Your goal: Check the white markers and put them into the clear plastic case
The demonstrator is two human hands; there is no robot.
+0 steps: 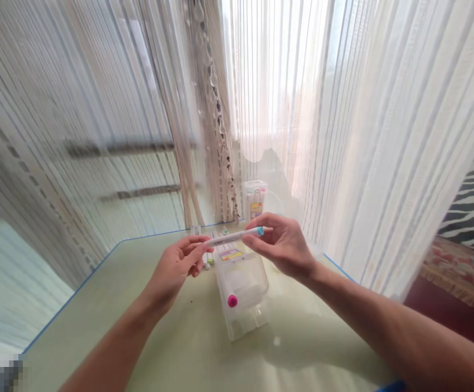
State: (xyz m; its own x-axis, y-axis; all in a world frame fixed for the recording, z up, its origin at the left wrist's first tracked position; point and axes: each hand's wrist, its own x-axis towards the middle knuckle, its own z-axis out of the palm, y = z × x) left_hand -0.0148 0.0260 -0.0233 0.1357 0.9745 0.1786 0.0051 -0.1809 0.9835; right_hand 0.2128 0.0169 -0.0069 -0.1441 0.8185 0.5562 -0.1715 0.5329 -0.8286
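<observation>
A white marker pen (pixel 231 238) with a turquoise end is held level between both hands, above the table. My left hand (pixel 182 258) pinches its left end between thumb and fingers. At the turquoise end, my right hand (pixel 282 243) grips it with thumb and forefinger. Below the marker lies a clear plastic case (pixel 248 277) with a yellow and purple label near its far end. A marker with a magenta end (pixel 232 301) shows in the case. Several white markers lie just beyond the left hand, partly hidden by it.
Another clear case (pixel 255 198) holding markers stands upright at the table's back edge. The pale green table (pixel 151 348) has a blue edge. String curtains (pixel 98 109) hang right behind it. At the far right is a zebra-striped surface (pixel 471 190).
</observation>
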